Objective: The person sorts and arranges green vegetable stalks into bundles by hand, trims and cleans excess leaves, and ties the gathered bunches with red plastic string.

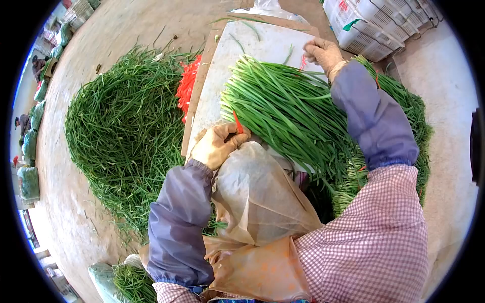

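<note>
A thick bundle of green stalks (288, 101) lies across a white board (217, 76), its pale ends toward the upper left. My left hand (217, 144), in a tan glove, is at the board's near left edge, its fingers pinched on a red strip (238, 122) beside the bundle's pale ends. My right hand (324, 54), also gloved, is raised at the board's far right, above the bundle. Its fingers are curled together near a thin red tie (303, 62); whether they grip the tie is too small to tell.
Loose green stalks (126, 126) form a large heap on the floor at left. Red strips (188, 86) lie along the board's left edge. More bundles (404, 101) are stacked at right. White crates (358, 30) stand at the upper right. A plastic sheet (262, 192) covers my lap.
</note>
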Demonstrator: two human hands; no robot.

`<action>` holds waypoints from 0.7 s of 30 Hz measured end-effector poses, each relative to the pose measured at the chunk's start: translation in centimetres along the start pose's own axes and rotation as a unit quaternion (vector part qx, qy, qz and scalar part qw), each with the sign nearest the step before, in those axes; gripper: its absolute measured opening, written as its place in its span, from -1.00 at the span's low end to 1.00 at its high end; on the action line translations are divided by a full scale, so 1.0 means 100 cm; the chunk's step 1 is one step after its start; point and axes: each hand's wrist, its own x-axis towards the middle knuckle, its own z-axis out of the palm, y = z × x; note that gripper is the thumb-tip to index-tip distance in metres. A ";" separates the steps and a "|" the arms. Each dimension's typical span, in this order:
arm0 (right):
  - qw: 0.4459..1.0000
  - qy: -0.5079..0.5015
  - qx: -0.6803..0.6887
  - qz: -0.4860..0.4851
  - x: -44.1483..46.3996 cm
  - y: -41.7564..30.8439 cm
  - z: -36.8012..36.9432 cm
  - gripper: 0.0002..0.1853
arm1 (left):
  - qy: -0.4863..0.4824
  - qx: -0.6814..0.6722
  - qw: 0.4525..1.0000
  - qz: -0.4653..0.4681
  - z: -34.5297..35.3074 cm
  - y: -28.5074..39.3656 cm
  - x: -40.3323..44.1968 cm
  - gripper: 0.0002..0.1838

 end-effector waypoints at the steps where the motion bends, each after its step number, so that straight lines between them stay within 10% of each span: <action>1: 0.995 -0.009 -0.096 0.012 0.012 0.019 -0.010 -0.74 | -0.009 0.026 1.000 0.003 -0.002 0.001 0.000 -0.75; 9: 0.881 -0.059 -0.458 0.098 0.039 0.029 0.010 -0.59 | -0.031 0.071 0.997 0.016 -0.009 0.017 -0.006 -0.70; 21: 0.993 -0.115 -0.023 0.032 0.060 0.047 0.050 -0.88 | 0.078 0.054 0.993 -0.074 -0.004 0.017 -0.032 -0.79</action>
